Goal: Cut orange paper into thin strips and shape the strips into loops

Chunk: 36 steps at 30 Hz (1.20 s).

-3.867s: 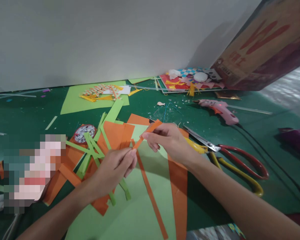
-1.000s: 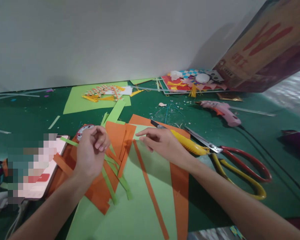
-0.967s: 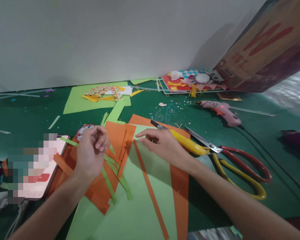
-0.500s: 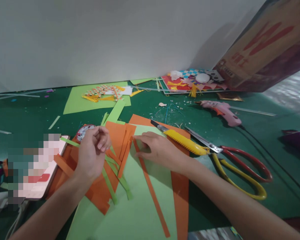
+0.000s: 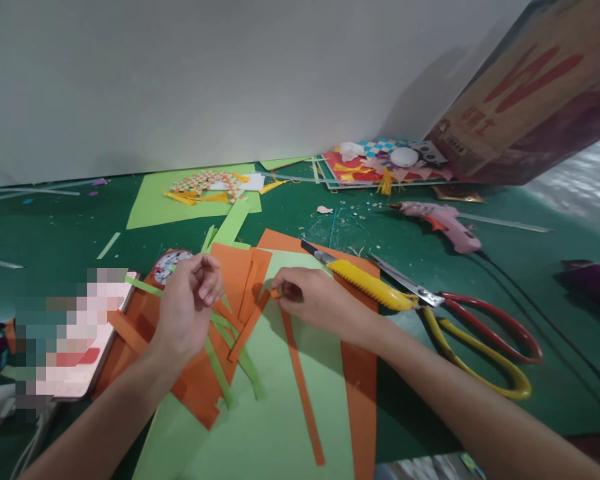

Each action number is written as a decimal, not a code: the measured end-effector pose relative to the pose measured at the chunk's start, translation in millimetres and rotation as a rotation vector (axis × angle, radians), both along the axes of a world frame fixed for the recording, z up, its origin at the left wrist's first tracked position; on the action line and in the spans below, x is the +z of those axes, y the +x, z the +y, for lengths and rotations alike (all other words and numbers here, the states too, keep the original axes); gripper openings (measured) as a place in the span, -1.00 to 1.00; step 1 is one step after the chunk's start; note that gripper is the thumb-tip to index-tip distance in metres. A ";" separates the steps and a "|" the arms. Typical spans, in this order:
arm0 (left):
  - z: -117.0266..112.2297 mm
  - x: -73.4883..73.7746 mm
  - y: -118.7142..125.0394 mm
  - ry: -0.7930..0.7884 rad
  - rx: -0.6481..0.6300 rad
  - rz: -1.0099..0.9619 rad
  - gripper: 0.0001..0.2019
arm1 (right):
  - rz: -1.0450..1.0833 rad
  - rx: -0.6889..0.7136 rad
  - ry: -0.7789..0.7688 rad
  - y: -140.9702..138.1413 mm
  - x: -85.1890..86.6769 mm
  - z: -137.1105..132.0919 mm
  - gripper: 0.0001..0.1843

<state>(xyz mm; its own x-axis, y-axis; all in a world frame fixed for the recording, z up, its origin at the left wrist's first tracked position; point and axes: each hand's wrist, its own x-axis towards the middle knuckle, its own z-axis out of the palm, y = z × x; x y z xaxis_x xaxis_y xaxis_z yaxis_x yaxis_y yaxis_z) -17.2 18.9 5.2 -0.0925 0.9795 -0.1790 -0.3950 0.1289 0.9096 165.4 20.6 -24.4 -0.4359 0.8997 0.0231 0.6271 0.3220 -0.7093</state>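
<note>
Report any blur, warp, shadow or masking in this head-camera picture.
Head view: a pixelated block masks the left edge; wide-angle warp tilts the cardboard box, whose soft shadow falls on the wall; the right hand, pinching the orange strip, shades the green sheet.

right hand [image 5: 313, 303] pinching orange strip [image 5: 300, 380], left hand [image 5: 185, 307] curled
</note>
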 end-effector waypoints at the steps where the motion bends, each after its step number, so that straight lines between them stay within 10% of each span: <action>1: -0.6 -0.7 0.4 -0.018 -0.018 0.028 -0.74 | 0.040 0.002 -0.009 -0.1 0.6 -0.3 -0.89; 6: -7.7 -1.8 7.8 -0.110 -0.256 0.358 -0.86 | 0.255 -0.019 -0.068 -0.6 4.7 -2.2 -0.81; 11: -12.3 2.2 14.0 -0.112 -0.447 0.520 -0.85 | 0.385 0.025 -0.132 -0.3 7.5 -4.4 -0.32; 36: -14.2 -0.4 10.8 0.177 -0.425 0.715 -0.84 | 0.413 0.139 -0.265 -0.9 11.5 -8.8 -0.12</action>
<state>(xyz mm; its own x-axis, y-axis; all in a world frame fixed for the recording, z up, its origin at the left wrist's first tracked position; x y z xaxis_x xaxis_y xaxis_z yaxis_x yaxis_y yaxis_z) -6.4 4.7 4.7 0.2573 0.9646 -0.0583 0.3322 -0.0316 0.9427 164.5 11.8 -12.8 -0.5544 0.8322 -0.0031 0.2416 0.1574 -0.9575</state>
